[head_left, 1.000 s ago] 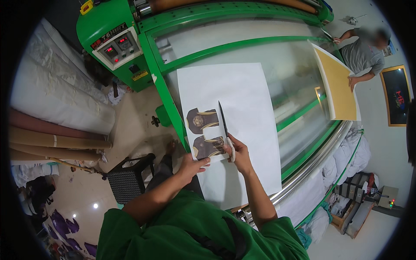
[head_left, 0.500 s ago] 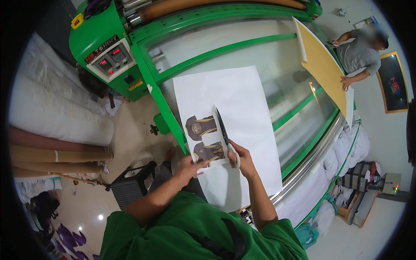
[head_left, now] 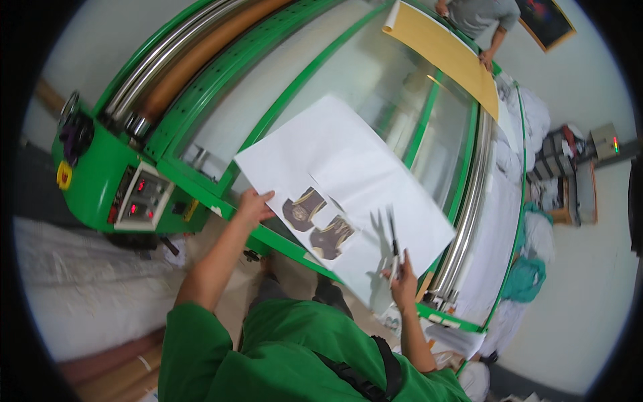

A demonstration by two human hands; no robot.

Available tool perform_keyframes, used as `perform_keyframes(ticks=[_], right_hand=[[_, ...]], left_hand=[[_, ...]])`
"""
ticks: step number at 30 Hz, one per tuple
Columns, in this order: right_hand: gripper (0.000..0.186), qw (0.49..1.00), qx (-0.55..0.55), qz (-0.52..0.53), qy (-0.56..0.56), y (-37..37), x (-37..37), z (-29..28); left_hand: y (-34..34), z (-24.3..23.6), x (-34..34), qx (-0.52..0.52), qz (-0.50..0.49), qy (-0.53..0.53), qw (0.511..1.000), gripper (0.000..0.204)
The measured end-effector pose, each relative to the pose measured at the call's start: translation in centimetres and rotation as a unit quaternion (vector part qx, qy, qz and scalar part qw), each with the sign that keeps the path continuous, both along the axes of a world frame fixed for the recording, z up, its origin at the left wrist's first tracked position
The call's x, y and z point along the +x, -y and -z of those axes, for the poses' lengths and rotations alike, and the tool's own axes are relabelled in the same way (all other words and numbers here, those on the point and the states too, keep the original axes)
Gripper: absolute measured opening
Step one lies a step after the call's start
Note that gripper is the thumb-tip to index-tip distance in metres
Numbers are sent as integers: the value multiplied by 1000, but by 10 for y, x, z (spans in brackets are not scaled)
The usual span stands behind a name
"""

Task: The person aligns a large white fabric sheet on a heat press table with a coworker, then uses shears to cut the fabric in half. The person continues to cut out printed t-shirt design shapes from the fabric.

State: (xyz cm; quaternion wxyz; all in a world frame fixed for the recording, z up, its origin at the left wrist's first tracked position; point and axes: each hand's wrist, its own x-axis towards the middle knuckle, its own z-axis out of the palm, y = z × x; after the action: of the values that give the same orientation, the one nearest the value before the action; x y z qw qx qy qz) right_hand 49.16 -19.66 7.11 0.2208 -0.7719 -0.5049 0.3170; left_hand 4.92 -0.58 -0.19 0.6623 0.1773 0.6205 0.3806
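Note:
A large white paper sheet [head_left: 375, 181] lies turned at a slant over the green-framed table. Two dark printed shirt shapes [head_left: 333, 236] with yellowish edging sit near its close edge, and a cut slit runs in beside them. My left hand [head_left: 254, 206] is closed on the sheet's left border, thumb on top, fingers partly hidden below. In my right hand [head_left: 404, 285] is a pair of scissors [head_left: 394, 234] with dark blades and pale handles, held above the lower right part of the sheet. The blades stand slightly apart, clear of the slit, their shadow on the paper.
The green machine [head_left: 100, 194] with its lit control panel stands at the left, and a brown roller [head_left: 201, 53] runs along the far side. Another person's hand [head_left: 487, 59] rests on a yellow-brown sheet [head_left: 442, 50] at the far right. Metal rollers [head_left: 462, 221] border the table's right side.
The scissors have come out of the cut, towards the right. My left hand has moved from beside the prints to the left border. The sheet sits at a new angle, and the view has turned.

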Motion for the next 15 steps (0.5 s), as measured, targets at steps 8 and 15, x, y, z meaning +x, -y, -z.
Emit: perform_keyframes(ticks=[8, 15], right_hand=[[86, 984, 136, 109, -28, -51, -33, -48], [73, 908, -63, 89, -405, 89, -145, -61]], left_hand=[[86, -17, 83, -82, -125, 255, 955, 41], [89, -22, 85, -147, 60, 248, 956, 42]])
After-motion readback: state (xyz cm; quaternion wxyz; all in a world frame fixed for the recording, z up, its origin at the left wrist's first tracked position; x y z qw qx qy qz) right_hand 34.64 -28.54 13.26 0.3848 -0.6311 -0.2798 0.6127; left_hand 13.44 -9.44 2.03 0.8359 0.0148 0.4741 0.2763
